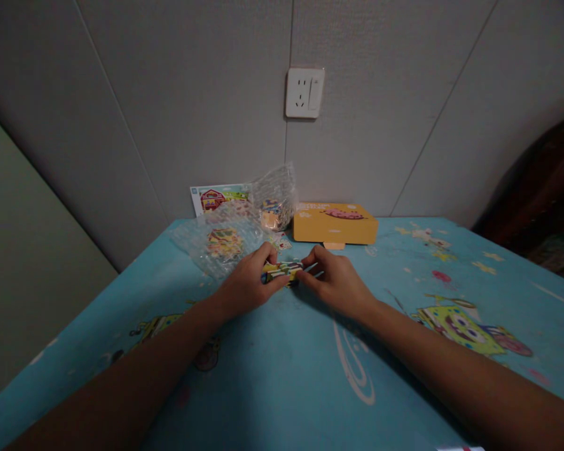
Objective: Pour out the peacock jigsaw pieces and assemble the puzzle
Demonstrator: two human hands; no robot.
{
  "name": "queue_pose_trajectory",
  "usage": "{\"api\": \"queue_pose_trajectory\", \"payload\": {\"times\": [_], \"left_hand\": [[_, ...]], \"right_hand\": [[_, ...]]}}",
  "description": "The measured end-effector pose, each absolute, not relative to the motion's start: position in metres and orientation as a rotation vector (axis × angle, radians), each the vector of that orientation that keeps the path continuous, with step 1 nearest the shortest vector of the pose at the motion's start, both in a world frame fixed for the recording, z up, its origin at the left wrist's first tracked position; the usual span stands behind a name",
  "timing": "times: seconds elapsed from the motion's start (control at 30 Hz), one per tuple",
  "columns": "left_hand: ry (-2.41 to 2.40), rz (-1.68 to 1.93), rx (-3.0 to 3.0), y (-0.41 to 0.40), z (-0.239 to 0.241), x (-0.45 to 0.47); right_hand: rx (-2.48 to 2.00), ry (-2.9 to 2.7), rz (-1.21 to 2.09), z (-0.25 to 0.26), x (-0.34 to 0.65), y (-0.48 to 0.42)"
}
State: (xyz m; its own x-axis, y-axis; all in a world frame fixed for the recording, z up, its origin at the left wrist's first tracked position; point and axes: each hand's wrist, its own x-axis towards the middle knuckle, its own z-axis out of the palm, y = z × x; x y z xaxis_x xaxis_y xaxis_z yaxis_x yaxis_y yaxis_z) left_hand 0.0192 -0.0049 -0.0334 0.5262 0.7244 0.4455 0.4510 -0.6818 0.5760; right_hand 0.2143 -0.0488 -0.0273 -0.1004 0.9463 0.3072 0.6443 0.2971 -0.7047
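Note:
Both my hands meet at the middle of a blue cartoon-printed table (282,376). Between them lies a small stack of colourful puzzle pieces (282,272). My left hand (247,282) pinches the stack's left end with curled fingers. My right hand (336,282) grips its right end, fingers closed over it. Just behind my left hand lies a clear plastic bag (223,241) with more printed pieces inside.
A yellow box (334,223) stands at the back of the table by the wall. A second clear bag (275,197) and a picture card (216,197) lean against the wall. A wall socket (304,93) is above. Dark furniture (540,194) stands to the right.

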Motion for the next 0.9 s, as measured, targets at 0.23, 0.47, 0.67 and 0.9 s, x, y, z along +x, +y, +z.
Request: {"api": "queue_pose_trajectory", "payload": {"times": [0.23,0.47,0.67,0.9], "left_hand": [[0.983,0.981,2.014,-0.005,-0.038,0.025],[1.055,0.962,2.003,0.000,-0.049,0.024],[0.990,1.077,1.888,0.003,-0.045,0.026],[0.921,1.048,1.516,0.005,-0.046,0.029]], "right_hand": [[-1.339,-1.797,0.619,-0.033,0.211,-0.048],[-1.378,-2.079,0.504,-0.031,0.204,-0.050],[-1.430,-2.032,0.400,-0.029,0.203,-0.049],[-1.491,-2.027,0.418,-0.032,0.204,-0.048]]}}
